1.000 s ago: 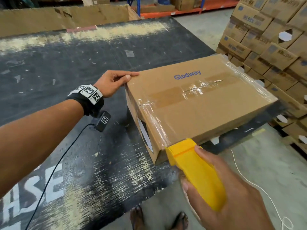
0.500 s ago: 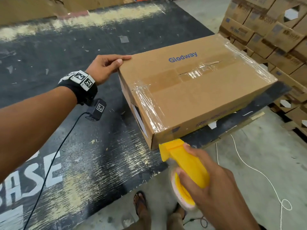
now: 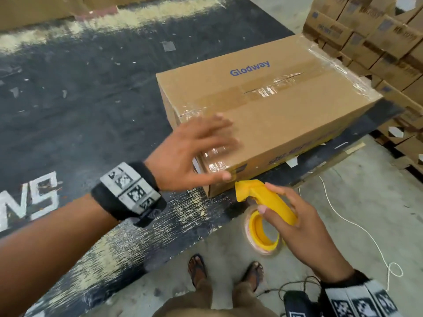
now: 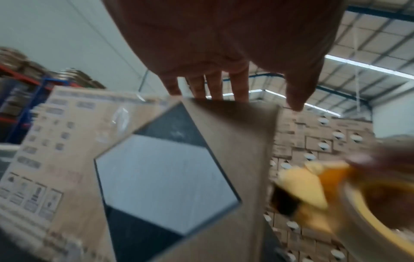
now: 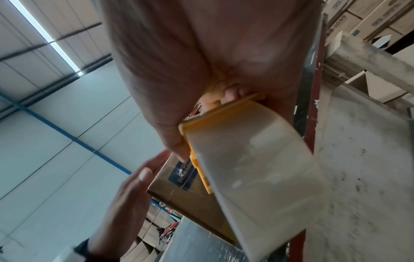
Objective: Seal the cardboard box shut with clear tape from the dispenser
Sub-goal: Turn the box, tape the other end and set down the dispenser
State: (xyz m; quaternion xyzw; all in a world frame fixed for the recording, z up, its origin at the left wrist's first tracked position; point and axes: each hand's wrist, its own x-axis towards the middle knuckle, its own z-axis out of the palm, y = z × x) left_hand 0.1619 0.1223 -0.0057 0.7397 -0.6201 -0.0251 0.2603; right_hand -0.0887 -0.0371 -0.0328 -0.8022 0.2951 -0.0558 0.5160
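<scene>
A brown cardboard box [image 3: 286,115] printed "Glodway" lies at the near right corner of a dark worn table [image 3: 80,88]. Clear tape runs along its top seam and across its near left end. My left hand [image 3: 206,147] lies flat on that taped near corner, fingers spread and blurred; the left wrist view shows its fingers [image 4: 215,86] reaching over the box edge [image 4: 233,141]. My right hand [image 3: 295,223] grips the yellow tape dispenser [image 3: 263,202] just off the box's near corner, below the table edge. Its roll of clear tape [image 5: 257,177] fills the right wrist view.
Stacks of similar cartons [image 3: 384,42] stand close behind and to the right of the box. A thin white cord [image 3: 357,227] lies on the concrete floor at the right. My sandalled feet [image 3: 199,268] stand at the table's near edge. More flat cardboard [image 3: 34,10] lies at the table's far side.
My left hand left the box's far left corner and came down flat on the near taped corner. The dispenser has come away from the box's near edge and dropped lower.
</scene>
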